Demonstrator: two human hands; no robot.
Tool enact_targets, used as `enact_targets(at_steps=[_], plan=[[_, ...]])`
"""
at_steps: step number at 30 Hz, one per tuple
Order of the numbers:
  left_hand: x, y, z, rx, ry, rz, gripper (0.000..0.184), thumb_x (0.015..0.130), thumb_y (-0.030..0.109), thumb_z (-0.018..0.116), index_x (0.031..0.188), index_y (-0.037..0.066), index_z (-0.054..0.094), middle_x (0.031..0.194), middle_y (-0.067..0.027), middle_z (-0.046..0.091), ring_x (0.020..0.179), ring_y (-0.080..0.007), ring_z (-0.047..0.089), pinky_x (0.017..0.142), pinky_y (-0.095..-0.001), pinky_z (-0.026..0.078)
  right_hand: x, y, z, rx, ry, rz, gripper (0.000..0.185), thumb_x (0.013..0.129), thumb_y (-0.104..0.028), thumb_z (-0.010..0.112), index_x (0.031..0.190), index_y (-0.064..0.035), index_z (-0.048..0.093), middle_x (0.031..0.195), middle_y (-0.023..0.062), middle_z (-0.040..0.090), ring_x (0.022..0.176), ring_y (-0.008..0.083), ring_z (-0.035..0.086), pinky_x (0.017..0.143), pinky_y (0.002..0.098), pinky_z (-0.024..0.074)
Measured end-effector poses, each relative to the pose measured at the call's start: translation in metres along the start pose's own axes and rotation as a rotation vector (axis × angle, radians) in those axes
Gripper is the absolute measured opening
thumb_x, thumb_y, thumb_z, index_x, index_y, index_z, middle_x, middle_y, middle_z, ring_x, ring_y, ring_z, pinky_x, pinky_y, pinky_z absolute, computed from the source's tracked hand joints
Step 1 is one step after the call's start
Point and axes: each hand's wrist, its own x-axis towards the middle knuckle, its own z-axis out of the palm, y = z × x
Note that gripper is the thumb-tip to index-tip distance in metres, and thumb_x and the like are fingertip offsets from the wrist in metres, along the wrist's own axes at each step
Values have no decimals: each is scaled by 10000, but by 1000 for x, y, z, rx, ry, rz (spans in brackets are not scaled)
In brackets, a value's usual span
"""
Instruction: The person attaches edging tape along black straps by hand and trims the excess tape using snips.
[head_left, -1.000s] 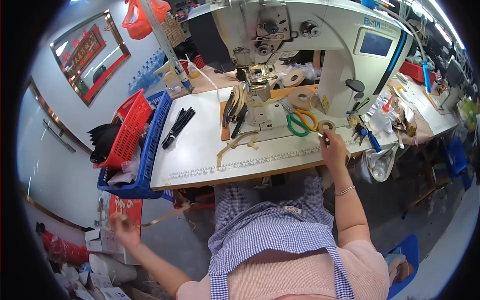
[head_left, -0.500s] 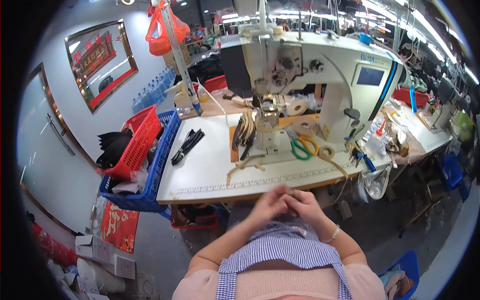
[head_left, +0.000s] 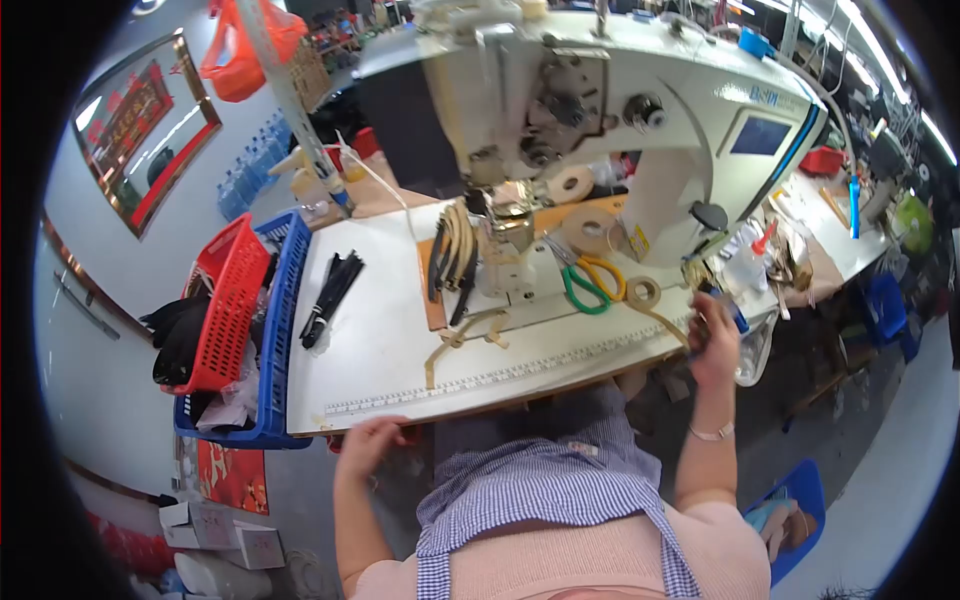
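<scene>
My left hand (head_left: 368, 445) is at the front left edge of the white sewing table (head_left: 380, 370), its fingers loosely stretched to the right and nothing visible in them. My right hand (head_left: 713, 345) is raised over the table's front right corner, its fingers closed together beside a blue-handled tool (head_left: 739, 317). What those fingers hold, if anything, I cannot make out. Left of it are a roll of tan tape (head_left: 643, 293) and scissors (head_left: 588, 287) with green and orange handles. Behind them stands the white sewing machine (head_left: 660, 120), with tan and black strips (head_left: 457, 255) beside its needle area.
Black strips (head_left: 332, 298) lie on the table's left part. A red basket (head_left: 228, 310) sits on a blue crate (head_left: 275, 370) at the left. Near the right end stands a white bottle (head_left: 748, 265) with a red tip. A ruler strip (head_left: 500, 376) runs along the front.
My hands were together in front of my apron and have parted. The left moved left to the table edge; the right moved right and up to the tools. The view has also shifted.
</scene>
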Motion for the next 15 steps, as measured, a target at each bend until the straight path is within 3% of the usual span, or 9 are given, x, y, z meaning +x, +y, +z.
enact_targets(at_steps=[3, 6, 9, 13, 15], plan=[[11, 4, -32, -124, 281, 28, 212, 882, 124, 524, 1003, -5, 643, 697, -14, 600, 539, -22, 439, 488, -180, 343, 42, 33, 34, -20, -56, -23, 193, 864, -210, 608, 945, -35, 617, 826, -3, 587, 652, 57, 503, 515, 184, 379], [18, 24, -25, 74, 562, -20, 221, 845, 151, 580, 957, -21, 661, 737, -41, 624, 630, -76, 523, 574, -215, 419, 69, 57, 51, 60, -109, 22, 177, 862, -193, 616, 926, -28, 607, 753, -11, 559, 594, 53, 486, 480, 183, 357], [24, 45, -17, 402, 409, 30, 279, 744, 220, 692, 953, 36, 681, 834, -64, 656, 781, -148, 598, 726, -272, 468, 88, 72, 55, 67, -160, 125, 169, 861, -189, 618, 907, -30, 586, 706, -7, 527, 538, 51, 445, 441, 181, 321], [82, 58, -25, 432, 632, 184, 314, 748, 264, 699, 966, 39, 671, 934, -112, 661, 876, -210, 619, 799, -312, 472, 86, 92, 55, -68, -366, 266, 142, 853, -163, 624, 875, -31, 577, 657, -12, 503, 503, 53, 421, 425, 185, 307], [126, 50, -40, 452, 763, 274, 338, 753, 244, 687, 997, 14, 647, 982, -142, 644, 918, -256, 609, 824, -330, 462, 67, 88, 65, -163, -328, 395, 124, 844, -136, 628, 874, -27, 579, 647, -11, 508, 497, 54, 432, 426, 184, 316]])
